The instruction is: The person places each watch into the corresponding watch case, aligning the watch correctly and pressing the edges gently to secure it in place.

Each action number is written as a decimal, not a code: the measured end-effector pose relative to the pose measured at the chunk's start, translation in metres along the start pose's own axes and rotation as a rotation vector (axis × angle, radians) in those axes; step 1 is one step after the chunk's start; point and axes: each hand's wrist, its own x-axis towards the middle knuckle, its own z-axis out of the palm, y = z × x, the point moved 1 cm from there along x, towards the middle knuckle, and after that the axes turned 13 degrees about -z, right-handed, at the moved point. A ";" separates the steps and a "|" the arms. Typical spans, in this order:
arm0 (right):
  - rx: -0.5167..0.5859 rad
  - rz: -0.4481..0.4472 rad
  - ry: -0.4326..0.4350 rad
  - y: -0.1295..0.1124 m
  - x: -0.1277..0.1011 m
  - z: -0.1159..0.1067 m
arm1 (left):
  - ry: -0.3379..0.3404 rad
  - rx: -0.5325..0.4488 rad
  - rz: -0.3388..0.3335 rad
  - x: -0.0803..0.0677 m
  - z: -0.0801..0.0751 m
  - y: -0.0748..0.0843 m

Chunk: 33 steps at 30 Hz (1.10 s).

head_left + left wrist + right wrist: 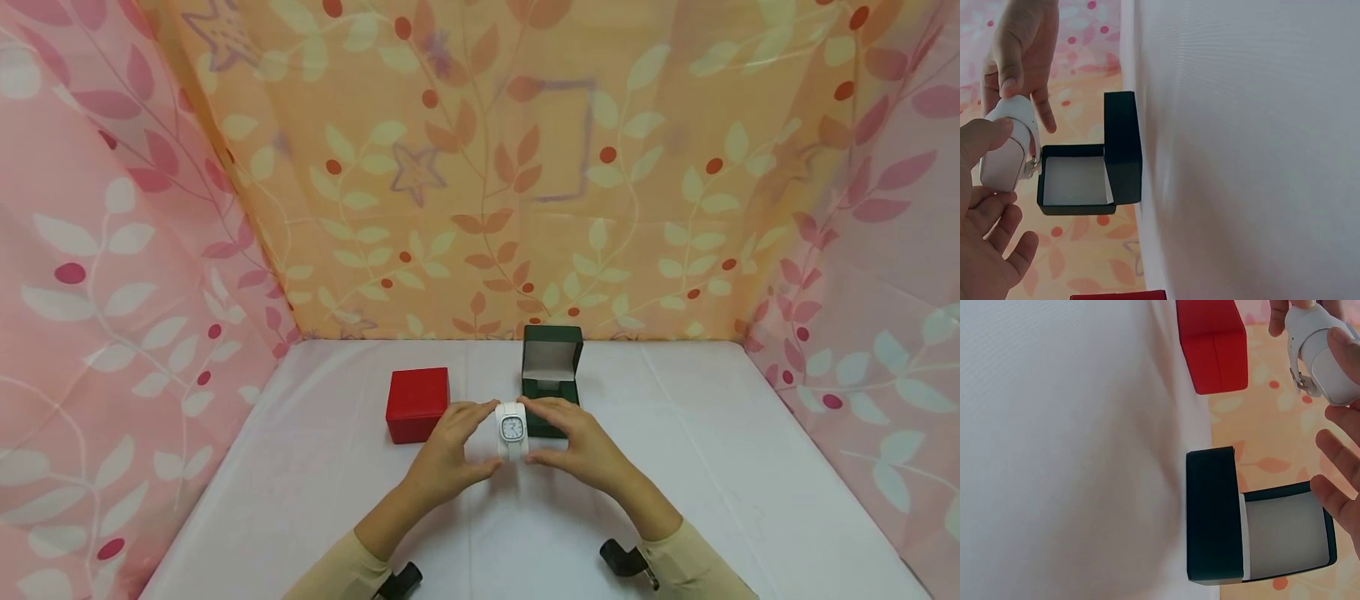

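Observation:
A white wristwatch with a squarish dial is wrapped round a white cushion. Both hands hold it between them above the table. My left hand pinches one end of the cushion between thumb and fingers, and my right hand pinches the opposite end. Buckle and strap show on the side facing away in the wrist views. Behind the right hand stands a dark green watch box, its lid raised and its pale lining visible. A closed red box is just beyond the left hand.
The white-covered table reaches back to a yellow leaf-patterned curtain. Pink patterned curtains stand at the left and right. A black wrist camera sits by the right sleeve.

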 end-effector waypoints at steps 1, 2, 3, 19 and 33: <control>0.000 -0.002 0.005 0.001 0.000 -0.001 | -0.002 -0.011 -0.006 0.001 0.000 0.001; -0.001 -0.002 0.010 0.001 0.000 -0.001 | -0.003 -0.017 -0.008 0.002 0.001 0.002; 0.000 0.000 0.013 0.002 0.000 -0.002 | -0.004 -0.022 -0.009 0.003 0.001 0.003; -0.018 0.110 0.051 0.021 -0.003 -0.019 | -0.077 0.051 -0.064 0.039 0.014 0.011; -0.028 0.141 0.071 0.040 0.000 -0.029 | -0.115 0.022 -0.110 0.067 0.025 0.006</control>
